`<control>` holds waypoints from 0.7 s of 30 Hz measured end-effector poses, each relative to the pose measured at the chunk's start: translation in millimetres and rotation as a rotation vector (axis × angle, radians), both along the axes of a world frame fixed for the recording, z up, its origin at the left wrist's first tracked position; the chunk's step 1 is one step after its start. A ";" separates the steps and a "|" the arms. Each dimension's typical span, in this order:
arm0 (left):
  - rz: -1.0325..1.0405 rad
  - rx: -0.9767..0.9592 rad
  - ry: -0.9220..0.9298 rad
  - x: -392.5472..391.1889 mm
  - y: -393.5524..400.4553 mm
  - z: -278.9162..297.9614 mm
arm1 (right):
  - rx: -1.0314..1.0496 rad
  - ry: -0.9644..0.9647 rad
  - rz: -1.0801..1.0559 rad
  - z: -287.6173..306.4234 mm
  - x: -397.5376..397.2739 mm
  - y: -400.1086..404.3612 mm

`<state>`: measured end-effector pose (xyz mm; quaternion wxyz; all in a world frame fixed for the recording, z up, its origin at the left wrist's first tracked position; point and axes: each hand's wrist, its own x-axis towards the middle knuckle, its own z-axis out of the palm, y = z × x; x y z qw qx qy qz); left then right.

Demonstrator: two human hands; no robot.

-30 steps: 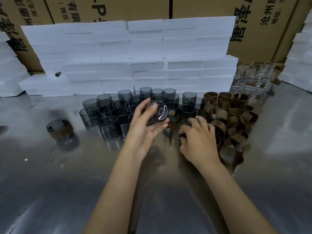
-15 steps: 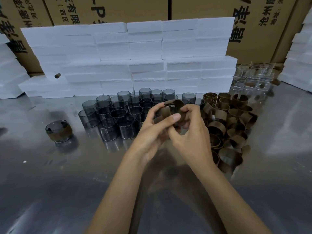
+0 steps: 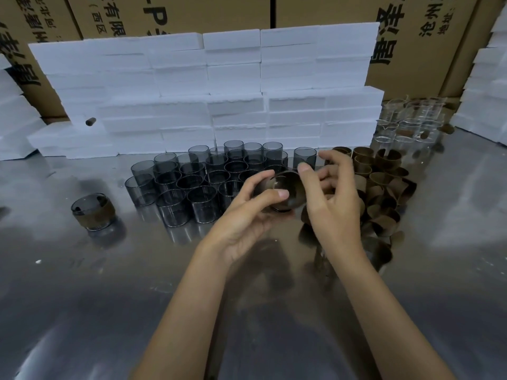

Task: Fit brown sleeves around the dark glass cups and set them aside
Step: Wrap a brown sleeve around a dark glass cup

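My left hand [image 3: 247, 215] holds a dark glass cup with a brown sleeve [image 3: 288, 192] around it, above the metal table. My right hand [image 3: 332, 198] is beside the cup on its right, fingers spread and lifted off the sleeve. Behind my hands stands a cluster of several bare dark glass cups [image 3: 203, 182]. A heap of brown sleeves [image 3: 384, 187] lies to the right, partly hidden by my right hand. One sleeved cup [image 3: 93, 212] stands alone at the left.
A wall of white foam blocks [image 3: 219, 91] runs behind the cups, with cardboard boxes [image 3: 411, 37] behind it. Clear glass cups [image 3: 411, 119] stand at the back right. More foam stacks flank both sides. The shiny metal table [image 3: 137, 297] stretches toward me.
A second ago my left hand held a bare cup while my right reached into the sleeves. The right hand brought a sleeve onto the cup, and now its fingers have come off it.
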<state>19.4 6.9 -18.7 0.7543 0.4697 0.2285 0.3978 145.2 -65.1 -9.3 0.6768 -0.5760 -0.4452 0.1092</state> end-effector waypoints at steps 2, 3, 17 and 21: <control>-0.089 0.042 0.058 2.4 -4.5 -0.6 | -0.162 0.079 0.124 -1.0 3.4 2.5; -0.118 0.057 0.066 3.7 -7.0 -0.5 | -0.234 0.109 0.192 -2.5 4.1 3.3; -0.140 0.088 0.095 5.0 -12.8 2.6 | -0.206 0.106 0.152 -7.7 0.8 5.2; -0.143 0.095 0.106 5.7 -14.4 2.4 | -0.210 0.133 0.102 -9.9 -1.1 5.7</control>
